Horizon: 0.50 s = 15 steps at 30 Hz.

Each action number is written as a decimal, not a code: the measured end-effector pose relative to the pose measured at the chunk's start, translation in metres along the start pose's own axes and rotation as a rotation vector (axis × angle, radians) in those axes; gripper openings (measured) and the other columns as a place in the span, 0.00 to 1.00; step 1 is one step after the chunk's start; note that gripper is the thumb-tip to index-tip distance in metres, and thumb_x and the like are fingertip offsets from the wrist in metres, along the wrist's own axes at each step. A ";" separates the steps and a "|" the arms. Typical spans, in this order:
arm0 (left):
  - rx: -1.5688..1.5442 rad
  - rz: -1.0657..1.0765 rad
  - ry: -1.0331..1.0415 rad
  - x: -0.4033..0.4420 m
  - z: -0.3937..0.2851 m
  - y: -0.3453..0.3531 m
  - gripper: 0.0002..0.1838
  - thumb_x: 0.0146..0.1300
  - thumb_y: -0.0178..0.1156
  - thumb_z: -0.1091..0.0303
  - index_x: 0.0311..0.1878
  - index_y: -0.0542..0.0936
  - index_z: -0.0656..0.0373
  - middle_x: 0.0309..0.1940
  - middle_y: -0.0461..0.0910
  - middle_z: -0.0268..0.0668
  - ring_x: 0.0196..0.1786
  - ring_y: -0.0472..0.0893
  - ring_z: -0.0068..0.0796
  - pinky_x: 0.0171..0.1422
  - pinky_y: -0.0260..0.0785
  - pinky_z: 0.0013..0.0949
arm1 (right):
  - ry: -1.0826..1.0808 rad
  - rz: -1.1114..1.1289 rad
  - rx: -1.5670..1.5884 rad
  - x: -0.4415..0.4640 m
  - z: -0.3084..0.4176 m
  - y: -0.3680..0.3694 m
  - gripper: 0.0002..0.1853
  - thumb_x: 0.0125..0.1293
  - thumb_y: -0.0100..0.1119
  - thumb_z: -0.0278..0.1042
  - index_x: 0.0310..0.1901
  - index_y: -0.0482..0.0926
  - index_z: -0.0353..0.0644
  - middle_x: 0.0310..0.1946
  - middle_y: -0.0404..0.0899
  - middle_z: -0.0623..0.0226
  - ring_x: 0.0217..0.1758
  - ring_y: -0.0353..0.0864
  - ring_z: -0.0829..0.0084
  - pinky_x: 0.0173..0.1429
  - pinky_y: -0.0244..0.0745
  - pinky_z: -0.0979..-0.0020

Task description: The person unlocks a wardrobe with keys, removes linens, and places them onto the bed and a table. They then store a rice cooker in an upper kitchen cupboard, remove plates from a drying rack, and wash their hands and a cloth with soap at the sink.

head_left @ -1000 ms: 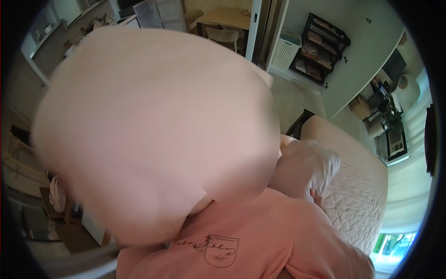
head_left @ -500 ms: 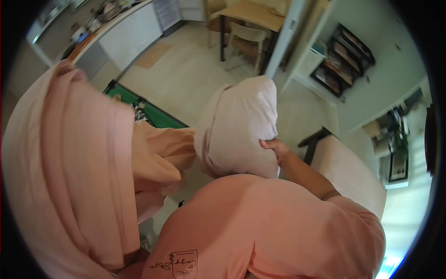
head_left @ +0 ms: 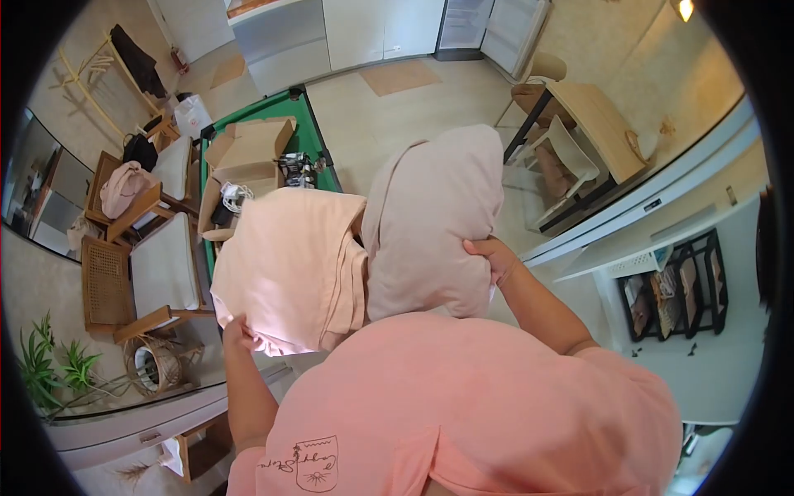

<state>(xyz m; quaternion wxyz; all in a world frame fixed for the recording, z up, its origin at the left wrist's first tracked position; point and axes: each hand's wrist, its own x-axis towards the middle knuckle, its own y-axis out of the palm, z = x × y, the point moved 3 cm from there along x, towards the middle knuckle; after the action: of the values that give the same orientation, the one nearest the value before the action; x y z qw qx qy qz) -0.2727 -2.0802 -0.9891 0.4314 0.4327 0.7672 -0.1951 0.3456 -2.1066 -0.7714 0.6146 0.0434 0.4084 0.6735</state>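
To hold both soft things well, I think each hand should have a firm but gentle grip, and the layers of the folded peach cloth [head_left: 285, 264] should be kept level, because one pinched corner may let the folds slide open. The left hand [head_left: 238, 333] is closed on the lower left corner of this cloth, so most of its weight lies away from the fingers, toward the middle. The right hand [head_left: 495, 259] grips the right side of the grey bundle [head_left: 434, 219], which may be a pillow; its thumb shows in front, but the other fingers I cannot see well. The bundle stands just beside the cloth, in front of the pink shirt [head_left: 496, 388], and the two seem to touch.
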 end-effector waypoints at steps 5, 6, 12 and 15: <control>0.129 -0.455 0.644 -0.064 0.035 0.017 0.28 0.52 0.59 0.70 0.60 0.71 0.57 0.55 0.73 0.44 0.57 0.73 0.42 0.60 0.65 0.48 | 0.052 0.050 -0.092 0.040 0.040 -0.020 0.43 0.50 0.73 0.30 0.67 0.62 0.30 0.57 0.76 0.51 0.59 0.77 0.55 0.67 0.69 0.55; 0.347 -0.698 0.726 -0.108 0.025 0.046 0.31 0.52 0.59 0.71 0.63 0.69 0.59 0.57 0.71 0.45 0.60 0.71 0.43 0.64 0.62 0.46 | 0.019 0.074 -0.078 0.046 0.047 -0.018 0.43 0.49 0.74 0.29 0.66 0.63 0.30 0.57 0.76 0.52 0.59 0.77 0.55 0.67 0.69 0.55; 0.562 -0.318 1.026 -0.185 -0.009 0.145 0.34 0.59 0.59 0.67 0.70 0.62 0.60 0.68 0.61 0.45 0.72 0.57 0.40 0.75 0.49 0.41 | 0.010 0.316 -0.014 0.090 0.064 -0.008 0.44 0.41 0.74 0.27 0.65 0.67 0.35 0.58 0.76 0.56 0.60 0.76 0.55 0.66 0.69 0.56; 0.361 0.273 0.801 -0.216 -0.017 0.208 0.37 0.68 0.54 0.51 0.74 0.55 0.57 0.74 0.53 0.43 0.75 0.53 0.39 0.77 0.45 0.43 | 0.046 0.411 -0.005 0.107 0.064 0.004 0.44 0.39 0.74 0.25 0.64 0.69 0.34 0.59 0.76 0.55 0.62 0.75 0.55 0.68 0.67 0.56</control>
<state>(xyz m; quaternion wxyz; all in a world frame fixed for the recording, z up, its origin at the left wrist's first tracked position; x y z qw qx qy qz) -0.0534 -2.0613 -0.7844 0.0405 0.6394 0.7632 -0.0842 0.3524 -1.9822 -0.7736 0.4548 0.1089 0.4029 0.7867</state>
